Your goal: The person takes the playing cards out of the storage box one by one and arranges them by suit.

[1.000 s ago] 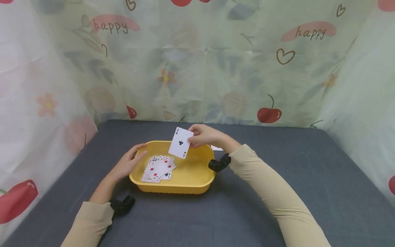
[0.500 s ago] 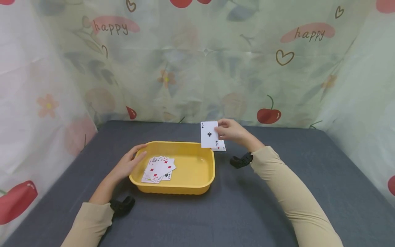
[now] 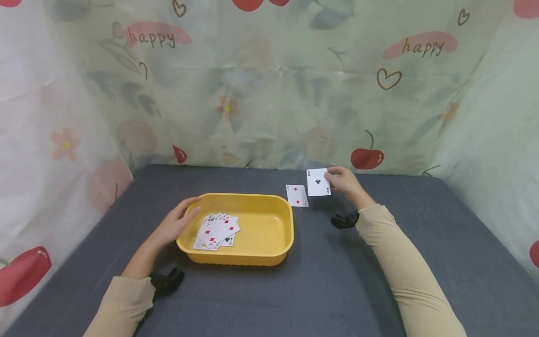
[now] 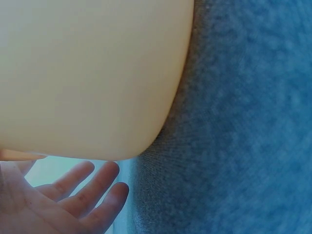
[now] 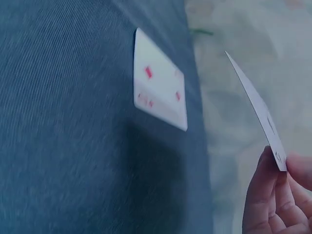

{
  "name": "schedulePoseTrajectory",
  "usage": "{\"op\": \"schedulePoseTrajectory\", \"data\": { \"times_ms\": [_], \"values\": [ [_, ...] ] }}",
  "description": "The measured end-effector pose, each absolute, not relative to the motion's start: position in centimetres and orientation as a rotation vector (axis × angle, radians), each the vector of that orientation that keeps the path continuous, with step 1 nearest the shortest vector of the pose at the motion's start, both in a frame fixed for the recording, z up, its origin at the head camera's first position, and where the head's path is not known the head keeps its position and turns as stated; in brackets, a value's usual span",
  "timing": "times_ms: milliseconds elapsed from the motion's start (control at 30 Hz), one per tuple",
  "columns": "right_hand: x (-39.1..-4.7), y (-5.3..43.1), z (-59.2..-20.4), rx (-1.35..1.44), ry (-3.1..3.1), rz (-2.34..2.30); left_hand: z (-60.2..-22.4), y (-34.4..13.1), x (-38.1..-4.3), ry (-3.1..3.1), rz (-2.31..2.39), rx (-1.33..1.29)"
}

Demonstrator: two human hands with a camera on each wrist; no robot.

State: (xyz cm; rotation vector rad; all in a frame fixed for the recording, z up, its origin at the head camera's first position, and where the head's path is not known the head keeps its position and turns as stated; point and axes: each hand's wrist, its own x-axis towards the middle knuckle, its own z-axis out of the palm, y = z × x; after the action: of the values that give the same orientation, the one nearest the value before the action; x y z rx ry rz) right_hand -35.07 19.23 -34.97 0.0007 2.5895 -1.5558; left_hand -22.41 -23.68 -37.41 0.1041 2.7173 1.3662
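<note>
In the head view my right hand [image 3: 344, 181] pinches an ace of clubs playing card [image 3: 316, 183] by its right edge, face up, above the dark tablecloth. The right wrist view shows this card [image 5: 258, 109] nearly edge-on between thumb and fingers. Lower and to its left, a two of diamonds [image 3: 296, 196] lies on the cloth beside a yellow plastic tray [image 3: 265, 260]. My left hand [image 3: 177, 220] rests at the tray's left rim, thumb toward the inside. Its fingers [image 4: 92, 187] are loosely extended outside the wall. An overlapping pile of playing cards [image 3: 218, 229] lies inside the tray.
A dark grey-blue cloth [image 3: 269, 299] covers the table. Patterned fabric curtains [image 3: 282, 93] stand behind and at both sides, close to the table's back edge. Black wrist cameras [image 3: 167, 281] sit on both wrists.
My right hand has carried the ace of clubs from over the tray rightward, past the two of diamonds, which now shows fully. The left hand and tray stay in place.
</note>
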Motion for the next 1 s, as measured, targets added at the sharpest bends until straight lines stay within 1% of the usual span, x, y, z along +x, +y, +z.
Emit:
{"op": "schedulePoseTrajectory", "data": {
  "times_ms": [400,667,1000],
  "values": [
    [-35.7,20.3,-36.7,0.238,2.604,-1.474,-37.4,-23.6,-22.4,2.712,1.371,0.103],
    [-35.6,20.8,-37.6,0.222,2.633,-1.427,-37.6,-23.7,-22.6,2.714,1.37,0.101],
    [-35.0,20.9,-37.4,0.227,2.71,-1.284,-37.6,-23.7,-22.5,2.721,1.36,0.087]
  ]
}}
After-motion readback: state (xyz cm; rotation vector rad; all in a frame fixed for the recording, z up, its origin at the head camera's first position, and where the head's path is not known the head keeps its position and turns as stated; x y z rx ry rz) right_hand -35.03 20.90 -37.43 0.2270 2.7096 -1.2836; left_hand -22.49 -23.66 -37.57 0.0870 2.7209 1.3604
